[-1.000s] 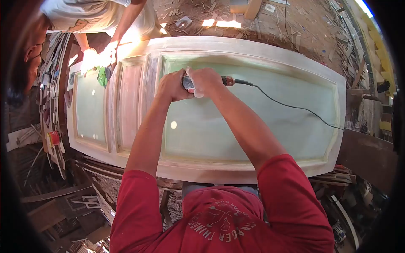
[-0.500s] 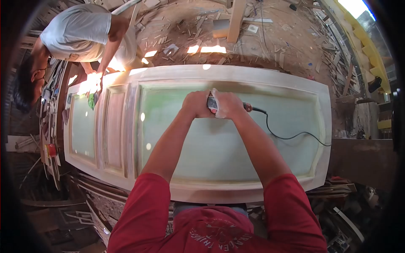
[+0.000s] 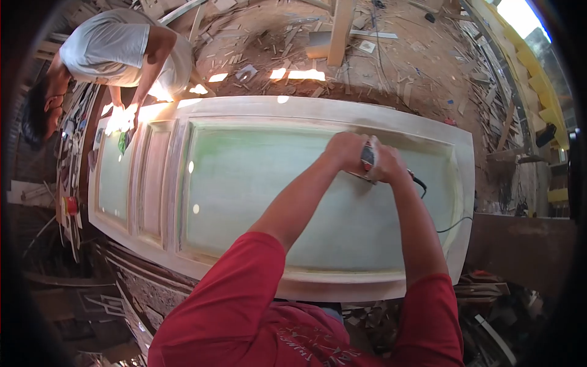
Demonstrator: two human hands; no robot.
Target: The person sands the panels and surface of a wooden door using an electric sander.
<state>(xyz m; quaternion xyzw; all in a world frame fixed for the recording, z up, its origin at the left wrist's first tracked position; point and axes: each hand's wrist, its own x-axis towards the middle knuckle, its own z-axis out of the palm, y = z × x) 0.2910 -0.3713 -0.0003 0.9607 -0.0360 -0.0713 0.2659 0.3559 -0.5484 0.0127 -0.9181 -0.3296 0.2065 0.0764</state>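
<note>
A corded power sander [image 3: 367, 156] rests on the pale green panel of a wooden door [image 3: 263, 202], toward the panel's upper right. My left hand [image 3: 347, 151] is wrapped round the sander's left side. On its other side, my right hand [image 3: 387, 163] grips the body, with pale dust or cloth showing on that hand. Most of the tool is hidden under my fingers. Its black cord [image 3: 455, 226] runs off to the right across the door frame.
At the far left end another person [image 3: 116, 52] bends over the door, hands near a green cloth or pad [image 3: 123, 142]. A wooden post [image 3: 340, 37] stands beyond the door. Wood scraps litter the ground, and a brown board [image 3: 520, 244] lies at right.
Both my hands have slid the sander to the right along the panel, and it has turned somewhat. The cord has bunched closer to the tool. The other person has shifted slightly.
</note>
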